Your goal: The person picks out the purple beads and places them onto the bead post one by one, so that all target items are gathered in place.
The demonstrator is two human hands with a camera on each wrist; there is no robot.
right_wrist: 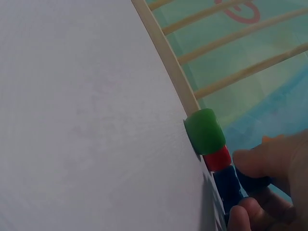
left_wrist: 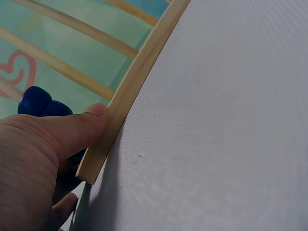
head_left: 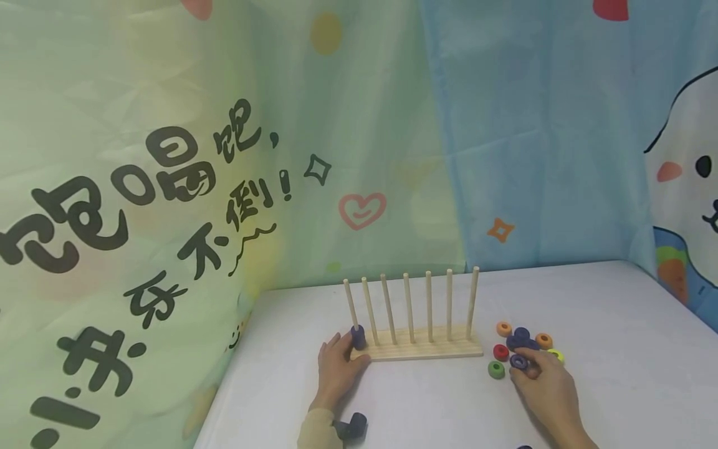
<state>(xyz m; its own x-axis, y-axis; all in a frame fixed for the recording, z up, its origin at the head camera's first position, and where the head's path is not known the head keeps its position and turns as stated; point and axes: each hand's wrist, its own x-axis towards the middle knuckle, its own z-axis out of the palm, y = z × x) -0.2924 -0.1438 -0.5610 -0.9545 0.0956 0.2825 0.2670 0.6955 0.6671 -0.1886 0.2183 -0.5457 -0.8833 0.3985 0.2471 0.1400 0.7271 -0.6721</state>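
A wooden peg board [head_left: 417, 350] with several upright pegs stands in front of me. Two dark blue beads [head_left: 358, 337] are stacked on its leftmost peg. My left hand [head_left: 338, 369] grips the board's left end, its thumb [left_wrist: 96, 113] against the front edge and the other fingers mostly hidden behind. Right of the board, my right hand [head_left: 548, 390] pinches a dark blue bead [head_left: 518, 362], its hole facing me, between thumb and fingers. This hand is among the loose beads, beside a red bead [head_left: 501, 352] and a green bead [head_left: 496, 370].
Other loose beads lie around the right hand: orange beads [head_left: 503, 328], more blue ones [head_left: 521, 334] and a yellow one [head_left: 556, 355] partly covered by it. White cloth covers the table [head_left: 426, 399]. A printed curtain [head_left: 359, 137] hangs behind.
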